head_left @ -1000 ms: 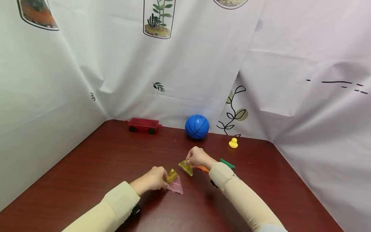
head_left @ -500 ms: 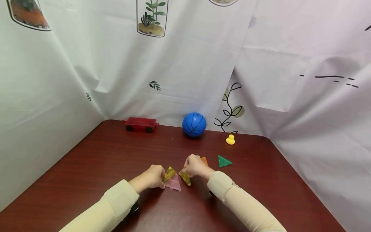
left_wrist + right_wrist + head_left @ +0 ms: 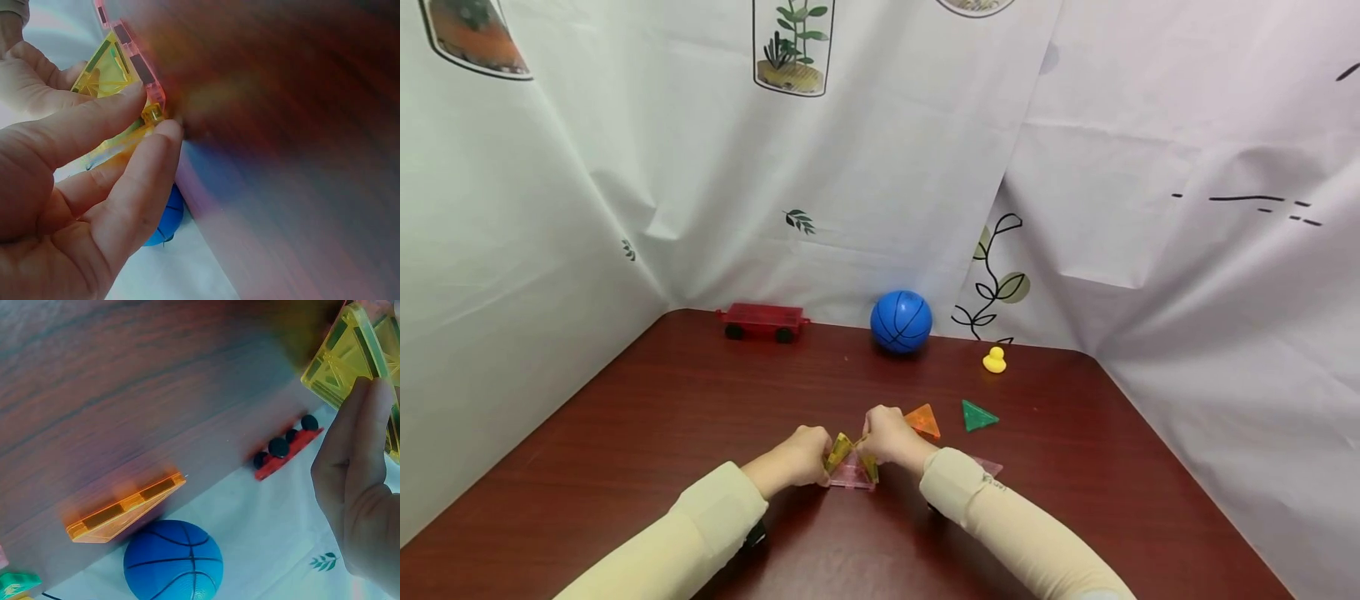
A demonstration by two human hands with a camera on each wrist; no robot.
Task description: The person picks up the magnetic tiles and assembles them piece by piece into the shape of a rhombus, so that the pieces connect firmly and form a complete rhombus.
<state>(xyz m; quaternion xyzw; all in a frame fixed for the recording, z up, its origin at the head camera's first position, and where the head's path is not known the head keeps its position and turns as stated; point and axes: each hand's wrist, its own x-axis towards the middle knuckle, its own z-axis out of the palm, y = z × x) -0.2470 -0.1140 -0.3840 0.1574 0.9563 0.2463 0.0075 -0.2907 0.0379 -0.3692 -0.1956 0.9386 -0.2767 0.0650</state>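
Note:
Side by side near the table's middle, both hands work over a pink translucent triangular tile (image 3: pixel 852 478) lying flat. My left hand (image 3: pixel 805 456) pinches a yellow triangular magnetic tile (image 3: pixel 840 450), which stands tilted along the pink tile's left side. On the opposite side, my right hand (image 3: pixel 889 435) holds a second yellow triangular magnetic tile (image 3: pixel 871 469) by its upper part, also tilted. In the left wrist view, thumb and fingers meet at a yellow corner beside the pink edge (image 3: pixel 140 69). The right wrist view has fingers against the yellow face (image 3: pixel 337 359).
Right of the hands lie an orange triangle (image 3: pixel 925 421), a green triangle (image 3: pixel 977 416) and another pink tile (image 3: pixel 989 467), partly behind the right sleeve. Along the back stand a red wheeled cart (image 3: pixel 765 321), a blue ball (image 3: pixel 901 322) and a yellow duck (image 3: pixel 995 360).
My right hand has moved left and nearer with its yellow tile, up to the flat pink tile. The pink tile has turned slightly. My left hand keeps its hold, nearly in place.

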